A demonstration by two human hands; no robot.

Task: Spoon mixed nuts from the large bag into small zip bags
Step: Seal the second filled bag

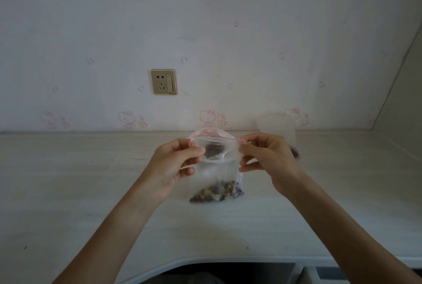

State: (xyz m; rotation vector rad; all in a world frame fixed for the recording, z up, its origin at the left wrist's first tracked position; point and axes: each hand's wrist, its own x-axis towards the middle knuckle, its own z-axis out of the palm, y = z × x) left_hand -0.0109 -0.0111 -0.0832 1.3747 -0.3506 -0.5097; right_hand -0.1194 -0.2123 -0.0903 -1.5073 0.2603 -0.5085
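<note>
Zip bag: small clear bag [217, 165] held upright over the worktop [91, 192], mouth gaping in an oval, red zip line along the far lip; base appears to touch or sit just above the worktop, which of the two cannot be told.
Nuts: a shallow layer [217, 192] in the bottom of the bag; bag judged far from full; a dark shape seen through the mouth, too blurred to identify.
Left hand: left hand [175, 165] pinches the left end of the mouth, fingers curled on the plastic.
Right hand: right hand [267, 160] pinches the right end likewise; both hands occupied, none free for a spoon.
Large bag: pale, blurred bag [276, 130] at the back right near the wall; a few dark pieces at its foot.
Spoon: not visible.
Step judged: mouth being spread or brought together for sealing; cannot tell which.
Risk: bag hangs from two pinch points only; a slip at either end would tip it and spill nuts.
Risk: zip pressed unevenly would leave a gap.
</note>
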